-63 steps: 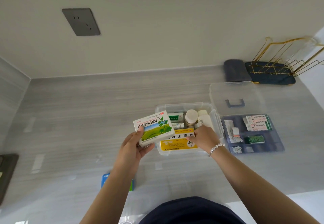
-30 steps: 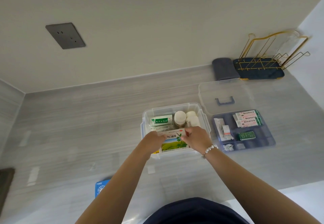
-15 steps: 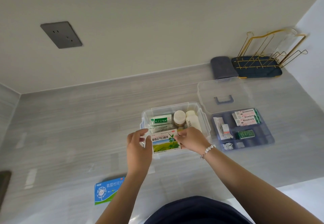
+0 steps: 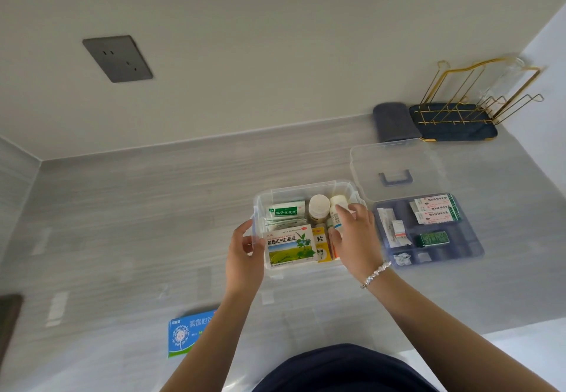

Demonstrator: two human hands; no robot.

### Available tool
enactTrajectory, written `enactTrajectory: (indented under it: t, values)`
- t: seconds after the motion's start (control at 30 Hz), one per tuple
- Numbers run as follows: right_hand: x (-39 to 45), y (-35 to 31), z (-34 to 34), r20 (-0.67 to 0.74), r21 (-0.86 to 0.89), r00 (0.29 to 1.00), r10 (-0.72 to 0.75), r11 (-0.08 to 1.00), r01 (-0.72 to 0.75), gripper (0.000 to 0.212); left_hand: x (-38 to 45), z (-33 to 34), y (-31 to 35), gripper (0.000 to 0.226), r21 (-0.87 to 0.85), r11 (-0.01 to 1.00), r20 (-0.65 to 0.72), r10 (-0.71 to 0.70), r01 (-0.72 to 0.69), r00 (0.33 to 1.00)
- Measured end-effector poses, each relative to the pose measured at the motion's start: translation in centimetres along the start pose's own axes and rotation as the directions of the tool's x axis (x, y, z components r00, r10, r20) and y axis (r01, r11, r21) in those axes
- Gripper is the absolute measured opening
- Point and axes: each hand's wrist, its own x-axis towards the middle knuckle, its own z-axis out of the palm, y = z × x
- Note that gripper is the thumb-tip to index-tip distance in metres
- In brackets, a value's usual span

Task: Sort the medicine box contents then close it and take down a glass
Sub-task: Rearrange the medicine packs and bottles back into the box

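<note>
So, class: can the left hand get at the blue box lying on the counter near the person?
Probably yes: the left hand only rests at the medicine box edge, and the blue box lies uncovered below that forearm.

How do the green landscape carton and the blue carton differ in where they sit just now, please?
The green landscape carton lies inside the clear medicine box, beside both hands; the blue carton lies outside on the countertop, untouched. The green one shows fully; an arm hides the blue one's edge. Both lie face up.
</note>
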Motion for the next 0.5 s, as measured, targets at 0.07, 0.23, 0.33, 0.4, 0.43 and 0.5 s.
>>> enactTrajectory:
  t: [0.07,0.23,0.33,0.4,0.43,0.5]
  values:
    - [-0.1,-0.1,0.2,0.017,-0.012,1.0,-0.003,1.0,0.004,0.049,-0.2,0.0,0.2,0.039,0.007,1.0,-0.021,-0.004,0.005,1.0]
    - [-0.7,0.8,-0.9,-0.088,0.106,0.996,-0.034,0.993,0.043,0.04,-1.3,1.0,1.4,0.033,0.203,0.974,-0.16,0.129,-0.096,0.979]
    - [-1.4,1.2,-0.8,-0.026,0.039,0.997,-0.077,0.996,0.078,0.048,-1.9,2.1,2.1,0.029,0.248,0.953,-0.191,0.222,-0.171,0.956]
    - [-1.5,1.2,-0.5,0.036,-0.082,0.994,-0.101,0.991,0.104,0.052,-2.1,3.2,2.6,0.027,0.243,0.948,-0.152,0.248,-0.207,0.957]
    - [-1.3,1.2,-0.4,0.061,-0.139,0.993,-0.105,0.984,0.113,0.053,-2.2,3.9,2.9,0.026,0.231,0.95,-0.12,0.244,-0.212,0.962]
    - [-1.1,1.3,-0.3,0.071,-0.213,0.991,-0.11,0.969,0.123,0.052,-2.4,5.1,3.4,0.025,0.185,0.962,-0.069,0.216,-0.2,0.974]
